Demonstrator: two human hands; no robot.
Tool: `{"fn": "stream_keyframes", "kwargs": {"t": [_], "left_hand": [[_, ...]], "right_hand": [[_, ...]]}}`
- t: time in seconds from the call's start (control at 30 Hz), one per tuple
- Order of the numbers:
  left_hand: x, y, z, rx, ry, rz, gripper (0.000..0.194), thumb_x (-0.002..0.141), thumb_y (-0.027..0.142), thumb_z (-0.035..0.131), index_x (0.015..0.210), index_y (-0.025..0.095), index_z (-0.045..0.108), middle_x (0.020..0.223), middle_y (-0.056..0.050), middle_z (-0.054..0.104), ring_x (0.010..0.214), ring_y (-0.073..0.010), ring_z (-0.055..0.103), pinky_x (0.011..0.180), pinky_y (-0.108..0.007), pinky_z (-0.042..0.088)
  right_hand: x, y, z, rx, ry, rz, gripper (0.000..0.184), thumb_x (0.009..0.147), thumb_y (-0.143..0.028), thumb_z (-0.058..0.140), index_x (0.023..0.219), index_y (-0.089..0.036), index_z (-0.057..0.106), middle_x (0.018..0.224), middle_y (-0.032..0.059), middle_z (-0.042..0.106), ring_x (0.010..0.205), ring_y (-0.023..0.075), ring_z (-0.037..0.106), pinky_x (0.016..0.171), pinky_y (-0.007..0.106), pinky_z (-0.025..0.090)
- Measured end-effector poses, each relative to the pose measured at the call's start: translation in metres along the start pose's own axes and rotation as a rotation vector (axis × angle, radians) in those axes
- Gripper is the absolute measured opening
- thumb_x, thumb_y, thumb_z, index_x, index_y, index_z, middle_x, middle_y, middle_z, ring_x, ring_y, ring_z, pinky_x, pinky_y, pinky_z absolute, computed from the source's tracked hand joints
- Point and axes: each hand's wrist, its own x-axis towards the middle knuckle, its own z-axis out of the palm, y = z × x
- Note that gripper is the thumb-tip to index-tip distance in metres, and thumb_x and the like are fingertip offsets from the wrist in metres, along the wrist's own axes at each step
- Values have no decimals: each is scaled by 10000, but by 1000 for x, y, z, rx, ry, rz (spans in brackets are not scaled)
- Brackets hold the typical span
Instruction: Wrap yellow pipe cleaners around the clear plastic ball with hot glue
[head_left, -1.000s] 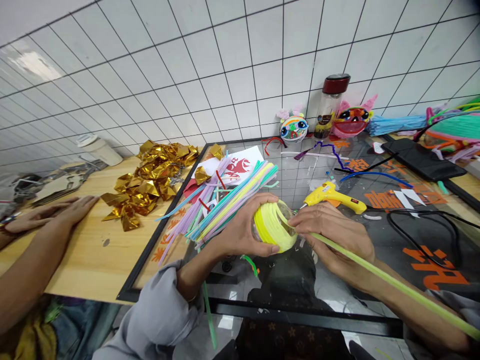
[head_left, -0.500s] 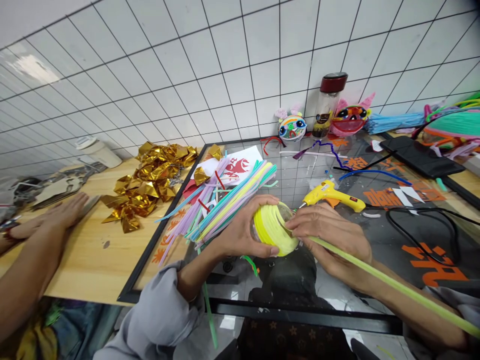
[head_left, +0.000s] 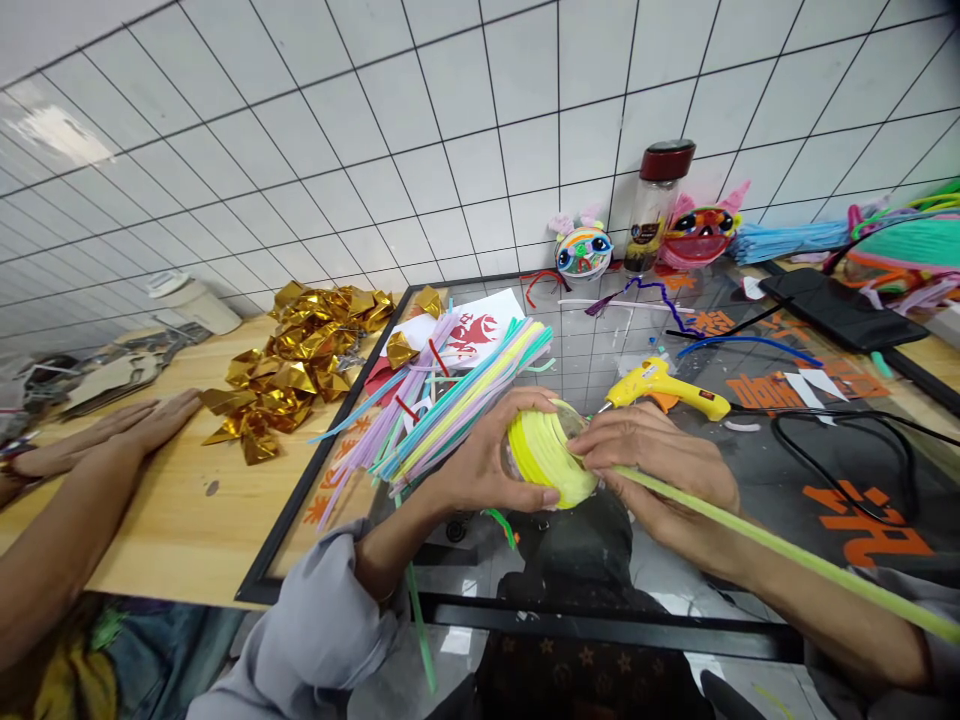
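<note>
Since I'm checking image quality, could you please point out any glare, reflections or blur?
Head view: bright glare on the tiled wall, upper left; head view: dark reflection in the tabletop below the round yellow piece; head view: far-left clutter looks soft.

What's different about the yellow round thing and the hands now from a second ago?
The yellow strip now lies closer to the turns beside it on the round thing, so the gap there is narrower. The right hand still pinches the strip, and the left hand still holds the round thing; nothing was let go. The glue gun stayed put.
</note>
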Motion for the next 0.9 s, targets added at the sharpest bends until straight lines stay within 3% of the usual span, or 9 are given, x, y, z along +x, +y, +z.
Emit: {"fn": "stream_keyframes", "kwargs": {"t": [0.4,0.67,0.9], "left_hand": [[1,2,-1,48,-32,39,692,709,415,861,1281,272,500,1375,-107,504,1329,-311,506,1161,-520,385],[0,2,-4,44,-53,5,707,688,408,876,1276,272,507,1392,-112,502,1346,-330,491,1177,-549,355],[-1,1,-2,-107,-62,-99,697,671,488,861,1234,252,525,1365,-111,516,1337,-343,492,1175,-545,346]], "right_hand": [[0,-1,1,23,-6,6,403,852,49,603,1086,-275,657,983,30,798,951,258,748,867,433,585],[1,-2,1,5,-5,13,395,869,31,598,1078,-300,651,963,22,802,937,267,754,845,447,590],[4,-6,1,4,-1,12,390,855,37,593,1054,-292,659,949,19,804,933,261,755,838,430,590]]}}
